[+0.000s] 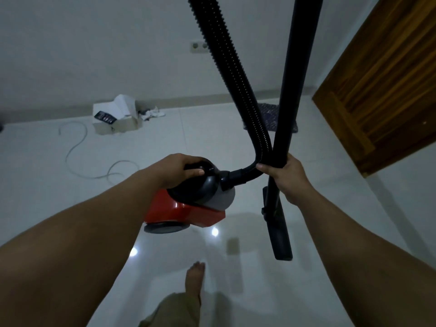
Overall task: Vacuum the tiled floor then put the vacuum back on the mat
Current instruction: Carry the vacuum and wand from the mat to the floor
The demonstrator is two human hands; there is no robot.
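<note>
A red and black canister vacuum (188, 208) hangs above the white tiled floor (70, 185), lifted by its black top handle, which my left hand (179, 171) grips. My right hand (283, 178) is closed around the black wand (292, 90) together with the ribbed black hose (233, 74). The floor nozzle (278, 232) dangles below my right hand, off the floor. A dark patterned mat (269, 114) lies by the far wall, partly hidden behind hose and wand.
A white cardboard box (118, 119) with a phone on it sits by the far wall, a white cable (77, 147) looping over the tiles beside it. A wooden door (382, 90) stands at right. A wall socket (199, 46) is straight ahead. My bare foot (194, 277) is below.
</note>
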